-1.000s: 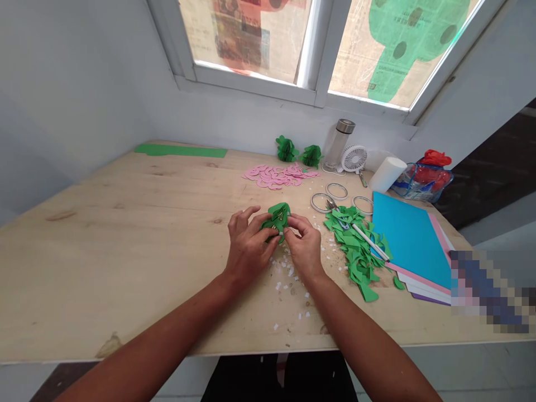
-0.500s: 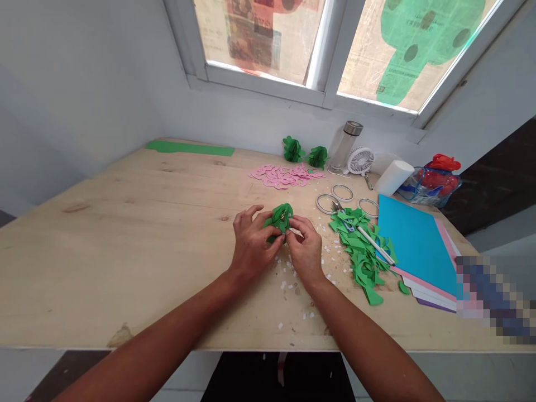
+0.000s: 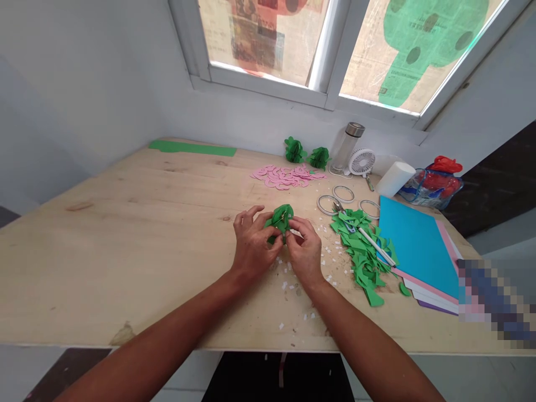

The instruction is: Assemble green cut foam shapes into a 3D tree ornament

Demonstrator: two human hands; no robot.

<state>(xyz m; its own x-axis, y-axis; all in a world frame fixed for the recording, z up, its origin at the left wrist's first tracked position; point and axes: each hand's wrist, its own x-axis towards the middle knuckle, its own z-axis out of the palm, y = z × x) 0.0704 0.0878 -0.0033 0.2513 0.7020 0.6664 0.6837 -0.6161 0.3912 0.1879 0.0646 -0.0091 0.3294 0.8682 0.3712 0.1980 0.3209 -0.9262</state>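
Between my hands, a little above the table (image 3: 167,251), is a green paper flower (image 3: 281,216) of layered, folded petals. My left hand (image 3: 255,237) pinches its lower left side with thumb and forefinger, the other fingers curled behind. On the opposite side my right hand (image 3: 305,243) grips the lower right edge between thumb and fingertips. Part of the paper is hidden behind the fingers. White paper bits (image 3: 285,285) lie scattered below my hands. Right of them spreads a heap of green paper scraps (image 3: 363,262), with scissors (image 3: 345,216) and a white pen (image 3: 377,245) on top.
Three tape rolls (image 3: 344,194) lie beyond the scraps. Coloured paper sheets (image 3: 419,245) are stacked at right. Along the back are pink paper cutouts (image 3: 285,176), two finished-looking green paper pieces (image 3: 294,151), a bottle (image 3: 348,148), a small fan (image 3: 362,162), a white roll (image 3: 396,178) and a clear bag (image 3: 433,187).
Both hands keep their grip on the green paper flower, with only a tiny shift of the fingers. The whole view has moved slightly.
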